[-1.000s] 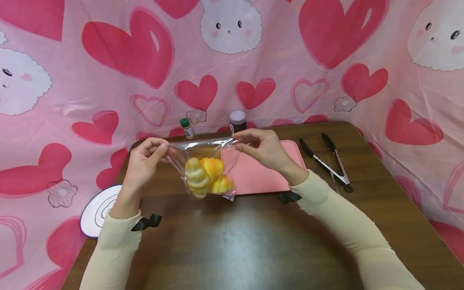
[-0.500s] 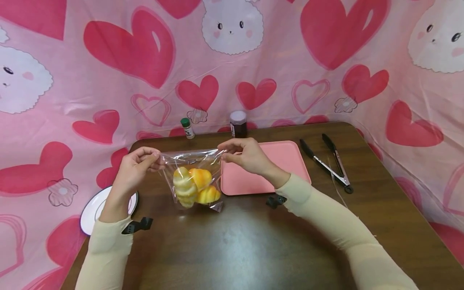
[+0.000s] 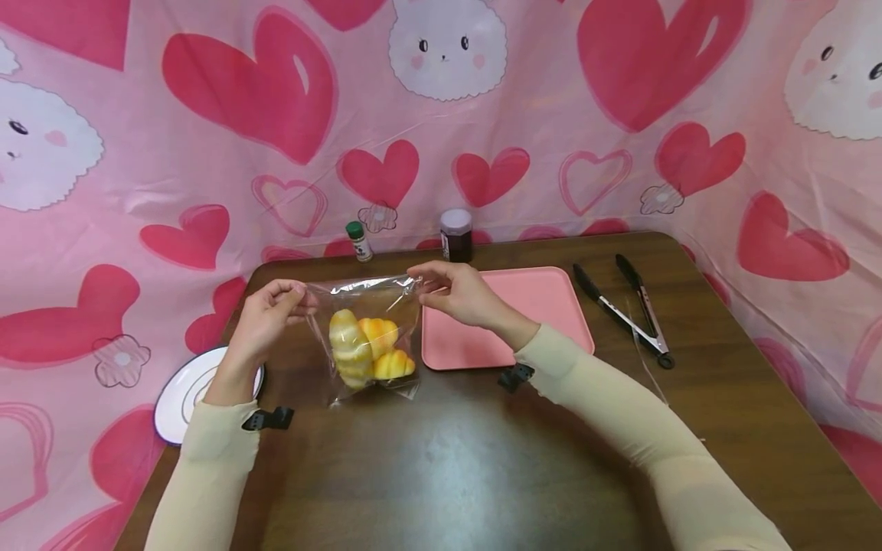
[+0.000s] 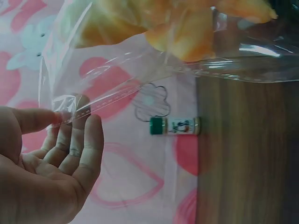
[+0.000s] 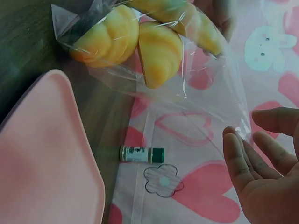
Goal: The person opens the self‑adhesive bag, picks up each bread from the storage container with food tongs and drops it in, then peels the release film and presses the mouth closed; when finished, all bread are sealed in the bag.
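Observation:
A clear plastic bag (image 3: pixel 320 297) hangs between my two hands, its top edge stretched nearly straight. Inside it lie a larger pale croissant (image 3: pixel 350 348) and two smaller yellow-orange croissants (image 3: pixel 395 365), bunched toward the bottom. My left hand (image 3: pixel 267 317) pinches the bag's top left corner between thumb and fingers, as the left wrist view also shows. At the opposite corner, my right hand (image 3: pixel 465 295) pinches the film with thumb and fingertips (image 5: pixel 232 135). The right hand overlaps the left part of a pink tray (image 3: pixel 537 302) in the head view.
Behind the bag stand a green-capped shaker bottle (image 3: pixel 360 242) and a dark jar with a pale lid (image 3: pixel 456 236). Metal tongs with black tips (image 3: pixel 630 314) lie spread at the right. A white plate (image 3: pixel 181 394) is at the left table edge, partly behind my left forearm.
Both hands and the bag of croissants have shifted left and slightly lower, the right hand farther than the left. More of the pink tray shows. Both pinches on the bag persist.

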Tool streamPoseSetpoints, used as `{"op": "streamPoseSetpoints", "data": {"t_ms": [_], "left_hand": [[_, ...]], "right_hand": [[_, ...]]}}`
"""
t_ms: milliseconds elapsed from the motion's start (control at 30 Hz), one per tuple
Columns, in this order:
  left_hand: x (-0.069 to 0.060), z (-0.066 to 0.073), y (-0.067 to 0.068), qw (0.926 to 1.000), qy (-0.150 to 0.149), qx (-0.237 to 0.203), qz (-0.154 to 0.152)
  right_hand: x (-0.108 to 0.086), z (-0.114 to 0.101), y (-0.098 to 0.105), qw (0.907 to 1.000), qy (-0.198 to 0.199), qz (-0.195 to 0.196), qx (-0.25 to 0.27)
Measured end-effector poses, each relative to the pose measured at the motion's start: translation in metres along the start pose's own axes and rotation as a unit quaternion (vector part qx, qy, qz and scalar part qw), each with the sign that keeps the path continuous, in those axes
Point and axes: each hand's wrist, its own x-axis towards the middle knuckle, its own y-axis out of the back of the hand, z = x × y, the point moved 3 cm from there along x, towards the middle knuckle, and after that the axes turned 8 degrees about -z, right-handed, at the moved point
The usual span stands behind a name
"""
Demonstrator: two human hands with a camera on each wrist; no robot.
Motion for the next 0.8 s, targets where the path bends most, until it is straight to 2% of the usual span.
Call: {"op": "streamPoseSetpoints", "data": {"t_ms": [233, 400, 533, 633, 733, 800], "left_hand": [[0.017, -0.010, -0.002, 0.9994, 0.007, 0.024, 0.024], [0.026, -0.017, -0.002, 0.9993, 0.011, -0.009, 0.035], [0.030, -0.022, -0.002, 0.9989, 0.026, -0.018, 0.034], [0.032, -0.027, -0.004, 0.9985, 0.050, 0.016, 0.014], [0.035, -0.033, -0.007, 0.9953, 0.069, 0.064, -0.026], [0.036, -0.037, -0.010, 0.9909, 0.071, 0.101, -0.054]], "right_hand": [[-0.005, 0.010, 0.011, 0.9997, -0.024, 0.002, 0.000], [-0.009, 0.014, 0.020, 0.9997, -0.025, 0.006, 0.003], [-0.014, 0.014, 0.025, 0.9996, -0.027, 0.005, 0.008], [-0.018, 0.013, 0.029, 0.9995, -0.031, 0.007, 0.005], [-0.021, 0.012, 0.033, 0.9993, -0.034, 0.012, 0.002], [-0.023, 0.012, 0.035, 0.9992, -0.038, 0.013, 0.001]]}}
